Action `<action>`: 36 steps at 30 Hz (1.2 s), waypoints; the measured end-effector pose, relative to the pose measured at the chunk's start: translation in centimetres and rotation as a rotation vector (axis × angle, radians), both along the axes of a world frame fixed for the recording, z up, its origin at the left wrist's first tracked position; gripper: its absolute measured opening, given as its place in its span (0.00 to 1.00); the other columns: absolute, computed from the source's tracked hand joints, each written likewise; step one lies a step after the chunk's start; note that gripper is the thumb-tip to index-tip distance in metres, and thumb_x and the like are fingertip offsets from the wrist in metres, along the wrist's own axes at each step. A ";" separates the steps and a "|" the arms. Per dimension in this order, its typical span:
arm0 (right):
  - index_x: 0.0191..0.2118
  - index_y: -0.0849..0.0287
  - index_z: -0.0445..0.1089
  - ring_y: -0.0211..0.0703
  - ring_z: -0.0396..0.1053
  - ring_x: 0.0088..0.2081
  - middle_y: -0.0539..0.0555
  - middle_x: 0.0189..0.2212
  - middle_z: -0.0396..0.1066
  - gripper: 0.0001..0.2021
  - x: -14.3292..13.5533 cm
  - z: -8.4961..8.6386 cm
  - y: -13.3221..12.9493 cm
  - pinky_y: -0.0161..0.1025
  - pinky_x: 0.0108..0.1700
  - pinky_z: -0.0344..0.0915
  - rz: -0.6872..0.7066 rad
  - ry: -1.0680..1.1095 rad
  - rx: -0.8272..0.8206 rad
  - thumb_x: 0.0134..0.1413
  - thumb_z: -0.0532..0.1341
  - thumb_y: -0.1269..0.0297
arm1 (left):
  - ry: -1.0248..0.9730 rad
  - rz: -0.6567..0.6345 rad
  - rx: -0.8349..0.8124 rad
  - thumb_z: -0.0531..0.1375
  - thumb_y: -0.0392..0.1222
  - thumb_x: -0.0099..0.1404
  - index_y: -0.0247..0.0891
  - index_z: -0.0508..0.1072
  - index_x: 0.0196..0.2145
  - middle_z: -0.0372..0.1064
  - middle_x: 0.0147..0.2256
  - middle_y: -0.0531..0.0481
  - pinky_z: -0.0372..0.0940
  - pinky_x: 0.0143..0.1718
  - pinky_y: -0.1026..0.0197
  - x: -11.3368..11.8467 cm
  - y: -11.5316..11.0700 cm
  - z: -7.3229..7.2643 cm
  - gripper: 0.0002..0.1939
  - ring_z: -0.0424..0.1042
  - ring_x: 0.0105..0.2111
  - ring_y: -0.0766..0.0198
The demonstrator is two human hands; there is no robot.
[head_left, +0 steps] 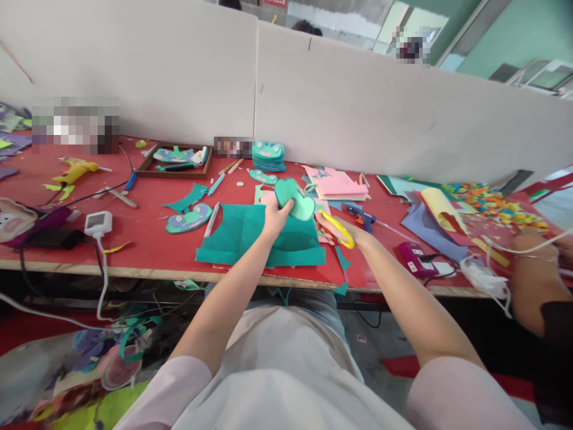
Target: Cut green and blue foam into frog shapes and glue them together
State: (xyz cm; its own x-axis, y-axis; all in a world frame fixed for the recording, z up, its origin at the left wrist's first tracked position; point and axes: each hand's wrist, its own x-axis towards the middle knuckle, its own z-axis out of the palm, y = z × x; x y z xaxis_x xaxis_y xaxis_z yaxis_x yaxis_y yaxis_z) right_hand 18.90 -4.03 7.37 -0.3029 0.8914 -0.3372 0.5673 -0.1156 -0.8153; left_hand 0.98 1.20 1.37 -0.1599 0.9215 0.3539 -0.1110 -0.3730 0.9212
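Red covers the bench [150,230] across my view, with a pale partition [179,77] behind it and green walls beyond at upper right. From the left I pick out a yellow glue gun [76,171], a white block [98,223] on a cable and a wooden tray [172,175] of teal cutouts. Nearer the middle, a teal sheet [242,227] lies by the front edge, with a stack of face-like cutouts [268,160] behind. Above the sheet's far right part, my left hand [276,216] pinches the green cutout [303,207] in its fingers: rounded, two-lobed, lighter green over a darker layer. Just beside it, my right hand [356,235] has its fingers around the yellow-handled scissors [341,230]; I can't make out the blades. Farther right sit pink sheets [342,182], a blue glue gun [366,220], a purple power strip [414,260], colourful scraps [492,206] and another person's arm [535,280].
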 end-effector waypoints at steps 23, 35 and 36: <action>0.26 0.57 0.55 0.31 0.51 0.10 0.41 0.08 0.49 0.28 -0.2 0.5 -0.8 0.29 0.14 0.55 -0.052 -0.092 0.039 0.52 0.45 0.33 | -0.038 -0.048 -0.015 0.63 0.46 0.54 0.35 0.73 0.35 0.75 0.36 0.46 0.67 0.41 0.58 0.0 0.5 -0.6 0.13 0.73 0.39 0.57; 0.24 0.57 0.55 0.30 0.51 0.11 0.43 0.09 0.51 0.28 -0.1 1.4 -1.3 0.30 0.13 0.54 -0.059 -0.111 0.028 0.50 0.48 0.33 | -0.025 -0.077 -0.070 0.62 0.45 0.54 0.34 0.74 0.35 0.76 0.36 0.44 0.68 0.39 0.56 0.0 0.7 -0.7 0.13 0.74 0.38 0.55; 0.24 0.57 0.55 0.30 0.51 0.11 0.43 0.10 0.52 0.28 -0.1 1.4 -1.4 0.30 0.13 0.54 -0.061 -0.104 0.026 0.50 0.49 0.33 | -0.028 -0.080 -0.072 0.62 0.45 0.54 0.35 0.74 0.35 0.76 0.36 0.45 0.69 0.39 0.56 0.0 0.7 -0.7 0.13 0.74 0.38 0.55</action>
State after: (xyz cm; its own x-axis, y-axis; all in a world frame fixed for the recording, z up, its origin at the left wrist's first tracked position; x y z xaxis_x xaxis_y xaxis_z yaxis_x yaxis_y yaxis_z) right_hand 18.80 -5.38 8.79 -0.2126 0.9161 -0.3401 0.6414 -0.1317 -0.7558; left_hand 0.96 1.88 0.63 -0.0938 0.9546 0.2828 -0.1635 -0.2949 0.9414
